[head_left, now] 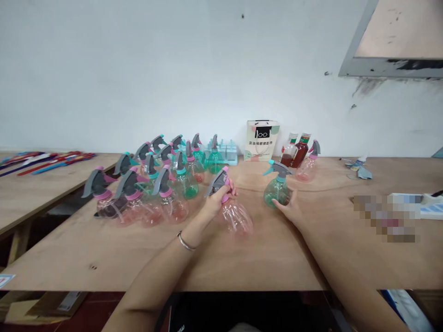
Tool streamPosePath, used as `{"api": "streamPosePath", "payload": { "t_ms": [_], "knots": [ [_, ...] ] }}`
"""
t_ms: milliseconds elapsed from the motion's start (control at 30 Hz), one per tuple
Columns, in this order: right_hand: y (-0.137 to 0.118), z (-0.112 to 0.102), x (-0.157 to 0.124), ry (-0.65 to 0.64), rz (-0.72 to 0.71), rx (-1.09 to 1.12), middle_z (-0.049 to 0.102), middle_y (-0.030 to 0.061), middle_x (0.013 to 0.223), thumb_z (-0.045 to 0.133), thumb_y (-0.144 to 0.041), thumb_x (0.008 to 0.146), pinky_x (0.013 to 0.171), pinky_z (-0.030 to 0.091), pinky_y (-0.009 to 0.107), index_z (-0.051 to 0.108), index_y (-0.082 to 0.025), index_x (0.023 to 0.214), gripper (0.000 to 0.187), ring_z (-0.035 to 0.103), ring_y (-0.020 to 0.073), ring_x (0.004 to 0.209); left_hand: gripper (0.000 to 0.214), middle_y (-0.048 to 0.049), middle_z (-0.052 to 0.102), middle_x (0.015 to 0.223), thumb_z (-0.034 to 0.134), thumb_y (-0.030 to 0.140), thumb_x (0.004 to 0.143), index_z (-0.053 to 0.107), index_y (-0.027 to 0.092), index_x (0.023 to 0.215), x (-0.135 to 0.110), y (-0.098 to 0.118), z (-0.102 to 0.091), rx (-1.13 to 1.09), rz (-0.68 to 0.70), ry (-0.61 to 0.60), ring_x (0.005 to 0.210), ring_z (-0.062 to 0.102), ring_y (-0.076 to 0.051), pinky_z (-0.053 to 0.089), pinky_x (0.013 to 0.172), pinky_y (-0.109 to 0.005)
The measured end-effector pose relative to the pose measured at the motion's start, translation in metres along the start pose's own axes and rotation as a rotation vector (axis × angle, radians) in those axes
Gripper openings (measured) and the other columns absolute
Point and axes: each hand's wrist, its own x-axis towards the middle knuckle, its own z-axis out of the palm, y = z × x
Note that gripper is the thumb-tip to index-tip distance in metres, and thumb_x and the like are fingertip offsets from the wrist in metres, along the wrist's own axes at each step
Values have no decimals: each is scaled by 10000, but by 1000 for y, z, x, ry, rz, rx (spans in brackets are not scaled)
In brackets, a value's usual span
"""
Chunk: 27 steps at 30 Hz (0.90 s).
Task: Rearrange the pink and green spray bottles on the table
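My left hand [217, 197] is closed round the neck of a clear pink spray bottle [237, 216] with a grey trigger and pink collar, tilted over the wooden table [242, 258]. My right hand [289, 206] wraps the base of a green spray bottle [277, 189] with a grey and teal trigger head, standing upright on the table. A thin bracelet [186, 242] sits on my left wrist.
Several pink and green spray bottles [155, 184] crowd the table to the left. At the back stand a small paper bag [262, 140], two dark bottles [296, 150], another pink sprayer [309, 163] and a teal tray [226, 152]. Coloured strips [48, 161] lie on a left table.
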Motion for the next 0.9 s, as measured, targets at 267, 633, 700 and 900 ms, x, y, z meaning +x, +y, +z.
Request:
{"api": "streamPosePath", "payload": {
  "t_ms": [267, 633, 700, 900],
  "knots": [
    [3, 1, 1, 8, -5, -7, 611, 209, 1320, 841, -629, 599, 1006, 568, 551, 386, -224, 1277, 912, 655, 367, 1205, 279, -56, 707, 796, 740, 436, 691, 658, 182, 774, -7, 2, 2, -10, -96, -43, 782, 680, -206, 445, 537, -246],
    [0, 1, -1, 8, -14, 0, 606, 199, 1335, 847, -607, 611, 1001, 571, 559, 404, -230, 1281, 887, 660, 364, 1197, 290, -70, 748, 878, 729, 463, 717, 691, 208, 850, -5, -4, 5, 61, -8, -155, 1000, 702, -283, 538, 920, -425],
    [1, 0, -1, 8, -11, -7, 610, 196, 1335, 850, -607, 610, 1012, 563, 567, 407, -232, 1282, 889, 655, 366, 1208, 280, -54, 732, 801, 713, 486, 739, 665, 212, 774, -6, -5, 8, 115, -4, -93, 921, 706, -258, 541, 896, -407],
    [1, -2, -1, -17, 14, 10, 619, 187, 1320, 858, -579, 616, 1000, 574, 578, 399, -238, 1293, 886, 665, 368, 1192, 271, -34, 699, 701, 685, 469, 773, 631, 215, 697, -11, -1, 12, 193, -34, -38, 826, 697, -234, 525, 877, -385]
  ]
}}
